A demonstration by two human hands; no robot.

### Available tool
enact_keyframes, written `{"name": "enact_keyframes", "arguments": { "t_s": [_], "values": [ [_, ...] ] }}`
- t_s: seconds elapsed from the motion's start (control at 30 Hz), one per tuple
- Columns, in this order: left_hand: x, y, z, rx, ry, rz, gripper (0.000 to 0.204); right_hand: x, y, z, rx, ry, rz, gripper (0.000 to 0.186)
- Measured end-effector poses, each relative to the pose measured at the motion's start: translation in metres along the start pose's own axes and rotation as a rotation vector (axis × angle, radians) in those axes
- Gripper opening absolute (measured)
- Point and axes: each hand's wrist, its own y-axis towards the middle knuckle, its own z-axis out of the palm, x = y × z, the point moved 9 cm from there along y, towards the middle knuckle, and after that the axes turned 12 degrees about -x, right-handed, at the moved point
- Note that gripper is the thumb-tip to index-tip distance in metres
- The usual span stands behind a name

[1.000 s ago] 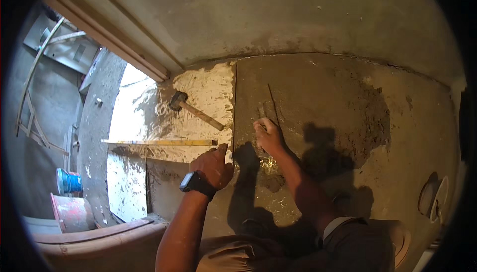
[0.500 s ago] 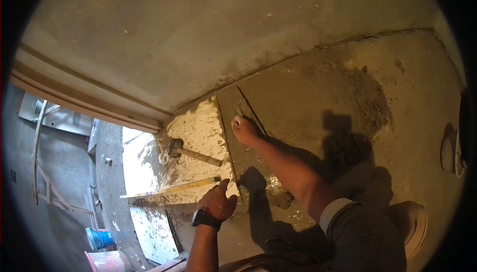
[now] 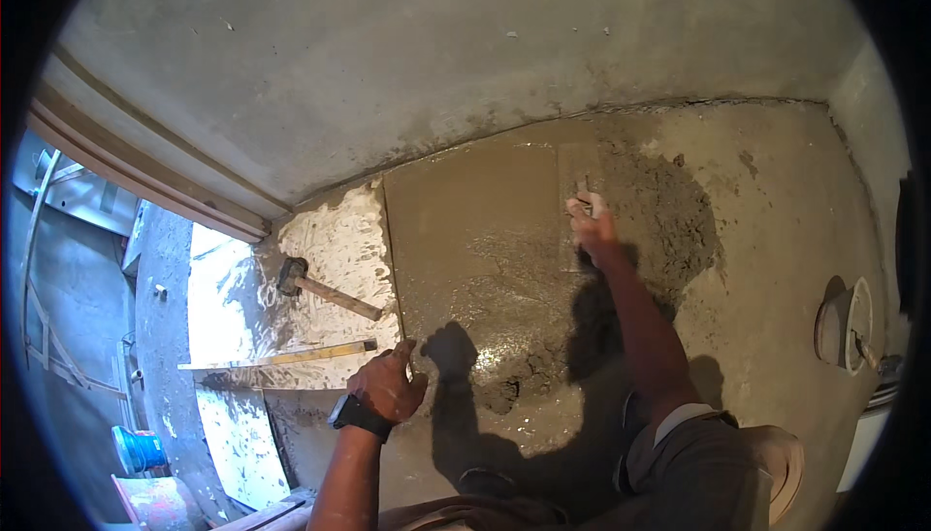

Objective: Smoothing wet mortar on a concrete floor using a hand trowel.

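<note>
Right of centre, the right hand (image 3: 592, 220) grasps a trowel (image 3: 576, 164) on wet mortar (image 3: 475, 206); light, even pressure should smooth best. Lower left of centre, the left hand (image 3: 388, 386) looks loosely open, empty.

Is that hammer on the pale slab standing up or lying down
Lying down: the hammer has its wooden handle stretched along the pale slab, its dark head toward the left.
</note>
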Motion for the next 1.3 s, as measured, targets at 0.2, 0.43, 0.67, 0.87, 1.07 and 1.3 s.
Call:
{"name": "enact_keyframes", "arguments": {
  "t_s": [0.2,0.43,0.67,0.87,1.07,1.3],
  "values": [
    [-0.017,0.001,0.000,-0.022,-0.035,0.031,0.058,0.009,0.039,-0.052,-0.035,-0.255,-0.244,0.056],
    [-0.006,-0.006,-0.005,-0.079,-0.054,-0.011,0.056,0.007,0.064,-0.008,-0.014,-0.327,0.034,0.040],
    [0.022,-0.007,-0.001,-0.037,-0.014,-0.102,0.054,0.008,0.013,0.098,0.267,-0.512,-0.060,0.032],
    [0.017,-0.016,-0.014,-0.047,-0.041,-0.093,0.054,-0.015,-0.041,0.127,0.578,-0.719,-0.227,0.037],
    [0.014,-0.018,-0.010,-0.023,-0.051,-0.079,0.052,-0.065,-0.112,0.096,0.809,-0.871,-0.023,0.051],
    [0.013,-0.031,-0.021,-0.061,-0.044,-0.096,0.051,-0.050,-0.188,0.073,1.165,-1.010,-0.368,0.057]
  ]
}}
